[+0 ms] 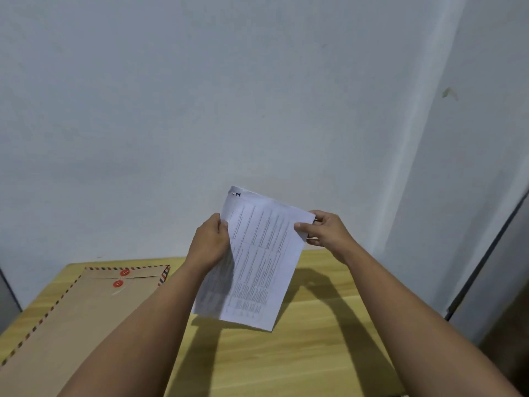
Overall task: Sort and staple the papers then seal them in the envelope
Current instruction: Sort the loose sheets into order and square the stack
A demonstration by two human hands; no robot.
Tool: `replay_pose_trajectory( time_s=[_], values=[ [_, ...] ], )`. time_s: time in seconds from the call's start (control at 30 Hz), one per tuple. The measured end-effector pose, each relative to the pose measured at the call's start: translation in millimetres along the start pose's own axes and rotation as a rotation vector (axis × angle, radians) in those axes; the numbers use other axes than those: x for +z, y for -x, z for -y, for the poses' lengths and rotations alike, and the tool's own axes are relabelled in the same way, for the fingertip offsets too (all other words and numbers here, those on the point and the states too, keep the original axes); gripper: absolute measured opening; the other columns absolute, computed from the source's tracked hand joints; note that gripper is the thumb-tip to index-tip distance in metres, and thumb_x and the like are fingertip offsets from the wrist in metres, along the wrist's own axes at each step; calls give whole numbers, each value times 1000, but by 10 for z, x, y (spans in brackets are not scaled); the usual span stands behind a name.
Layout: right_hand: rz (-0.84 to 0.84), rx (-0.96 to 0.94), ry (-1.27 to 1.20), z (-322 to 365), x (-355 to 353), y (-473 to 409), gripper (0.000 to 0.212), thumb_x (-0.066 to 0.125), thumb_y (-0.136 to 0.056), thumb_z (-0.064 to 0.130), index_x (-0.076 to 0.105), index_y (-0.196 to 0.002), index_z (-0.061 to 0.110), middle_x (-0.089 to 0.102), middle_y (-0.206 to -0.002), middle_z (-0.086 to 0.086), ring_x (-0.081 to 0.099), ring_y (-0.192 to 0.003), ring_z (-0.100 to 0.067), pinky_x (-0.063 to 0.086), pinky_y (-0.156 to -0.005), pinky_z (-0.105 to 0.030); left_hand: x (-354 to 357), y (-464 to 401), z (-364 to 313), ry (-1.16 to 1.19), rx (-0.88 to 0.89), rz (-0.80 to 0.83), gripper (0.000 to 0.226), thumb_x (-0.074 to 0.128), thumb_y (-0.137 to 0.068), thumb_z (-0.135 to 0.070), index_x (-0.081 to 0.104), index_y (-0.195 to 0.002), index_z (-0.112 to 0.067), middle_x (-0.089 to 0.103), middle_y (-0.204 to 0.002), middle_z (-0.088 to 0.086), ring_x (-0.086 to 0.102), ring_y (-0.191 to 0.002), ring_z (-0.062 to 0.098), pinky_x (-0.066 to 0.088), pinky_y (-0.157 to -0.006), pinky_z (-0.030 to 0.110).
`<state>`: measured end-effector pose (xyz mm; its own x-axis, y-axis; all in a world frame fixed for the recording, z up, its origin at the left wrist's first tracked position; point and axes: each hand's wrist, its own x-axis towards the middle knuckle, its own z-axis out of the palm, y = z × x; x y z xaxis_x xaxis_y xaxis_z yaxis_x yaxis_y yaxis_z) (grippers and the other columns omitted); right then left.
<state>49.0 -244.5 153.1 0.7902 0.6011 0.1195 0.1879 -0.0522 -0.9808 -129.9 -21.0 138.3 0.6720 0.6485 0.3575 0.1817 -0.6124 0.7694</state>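
Observation:
A stack of white printed papers point(257, 262) is held up in the air above the wooden table point(315, 353), tilted, with a "1" written near its top left corner. My left hand point(210, 243) grips the stack's left edge. My right hand point(326, 232) pinches the upper right corner, thumb on the front sheet. A brown envelope point(65, 316) with a striped border and two red string-tie discs lies flat on the table's left side, under my left forearm. No stapler is in view.
A pale wall point(229, 96) rises right behind the table's far edge. A grey vertical frame point(492, 253) stands at the right, beyond the table's right edge. The papers cast a shadow on the tabletop.

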Motion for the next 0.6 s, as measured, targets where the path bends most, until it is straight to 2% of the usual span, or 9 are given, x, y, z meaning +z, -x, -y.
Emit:
replay_pose_trajectory(
  time_s=[0.1, 0.2, 0.33, 0.4, 0.47, 0.53, 0.6],
  values=[
    [53, -13, 111, 199, -72, 6, 16, 82, -88, 17, 80, -103, 13, 79, -96, -3, 71, -86, -16, 58, -76, -30, -62, -24, -13, -106, 34, 109, 33, 36, -108, -26, 50, -92, 0, 61, -88, 12, 49, -75, 22, 38, -66, 37],
    [168, -14, 191, 370, -64, 27, 16, 79, -92, 18, 81, -103, 8, 81, -92, -6, 73, -78, -14, 54, -78, -31, -100, -41, -60, -207, 81, 228, 29, 38, -107, -24, 45, -84, -7, 58, -82, 9, 46, -72, 21, 36, -65, 37],
    [236, -18, 290, 511, 82, 62, 16, 78, -93, 26, 82, -98, 12, 74, -79, -3, 63, -68, -9, 55, -69, -22, -113, -18, -240, -226, 127, 318, 28, 39, -106, -22, 42, -80, -13, 52, -79, 4, 43, -71, 18, 33, -64, 33],
    [242, -45, 308, 555, 172, 81, 17, 76, -95, 29, 82, -94, 13, 76, -86, -12, 66, -74, -13, 55, -69, -25, -107, 12, -335, -242, 141, 377, 27, 40, -106, -22, 46, -83, -12, 55, -83, 5, 45, -73, 17, 35, -65, 32],
    [221, -85, 288, 578, 248, 105, 18, 73, -97, 27, 79, -88, 13, 76, -82, -7, 67, -73, -14, 53, -68, -28, -100, 34, -397, -248, 149, 419, 26, 41, -106, -23, 50, -86, -9, 59, -88, 7, 47, -75, 18, 36, -66, 32],
    [194, -98, 212, 573, 307, 136, 20, 72, -98, 26, 77, -90, 8, 75, -83, -5, 69, -74, -15, 54, -71, -29, -98, 49, -430, -225, 163, 413, 23, 42, -104, -21, 49, -85, -10, 58, -86, 6, 48, -77, 20, 36, -66, 32],
    [186, -72, 149, 522, 333, 154, 22, 72, -97, 28, 76, -92, 7, 74, -89, -9, 71, -80, -20, 56, -79, -37, -96, 59, -443, -173, 195, 361, 16, 44, -102, -19, 51, -88, -16, 58, -83, -2, 51, -78, 20, 39, -67, 33]
  ],
)
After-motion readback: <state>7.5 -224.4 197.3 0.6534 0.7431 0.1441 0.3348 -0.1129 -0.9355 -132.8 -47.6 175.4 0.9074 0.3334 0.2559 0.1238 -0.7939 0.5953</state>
